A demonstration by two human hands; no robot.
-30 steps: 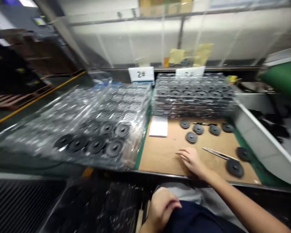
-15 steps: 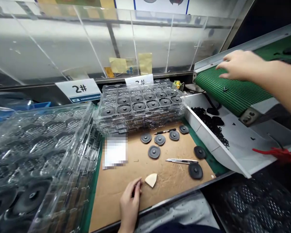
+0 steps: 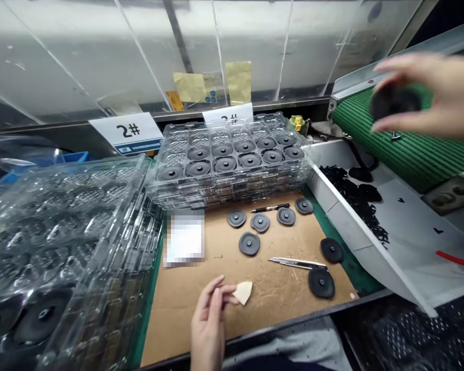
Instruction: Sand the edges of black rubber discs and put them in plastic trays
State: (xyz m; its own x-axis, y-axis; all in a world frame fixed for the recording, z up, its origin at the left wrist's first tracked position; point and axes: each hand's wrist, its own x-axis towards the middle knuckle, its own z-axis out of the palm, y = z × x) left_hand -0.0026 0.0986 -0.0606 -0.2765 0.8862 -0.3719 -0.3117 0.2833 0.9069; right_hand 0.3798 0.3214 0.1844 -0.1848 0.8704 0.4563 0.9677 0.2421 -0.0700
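Observation:
My right hand (image 3: 425, 98), blurred by motion, is above the green ribbed conveyor belt (image 3: 413, 154) at the upper right. Its fingers curve round a dark rounded disc (image 3: 394, 103). Low in the middle, my left hand (image 3: 212, 314) has its fingertips closed on the left corner of a small cream wedge-shaped pad (image 3: 244, 292). The pad is low over the brown cardboard (image 3: 185, 314); whether it touches the board I cannot tell. Several black discs with a raised centre lie beyond, one nearest the pad (image 3: 249, 243) and another at the right (image 3: 321, 282).
A slim craft knife (image 3: 297, 263) and a pen (image 3: 270, 208) lie on the cardboard. Clear trays (image 3: 232, 180) holding discs are stacked behind, more trays (image 3: 100, 247) at the left. Right of the board, a white chute (image 3: 355, 239) contains black scraps (image 3: 355, 201).
My right hand, formerly bare over the belt, now has a dark disc and sits further right. My left fingertips have reached the cream pad. The view has shifted slightly.

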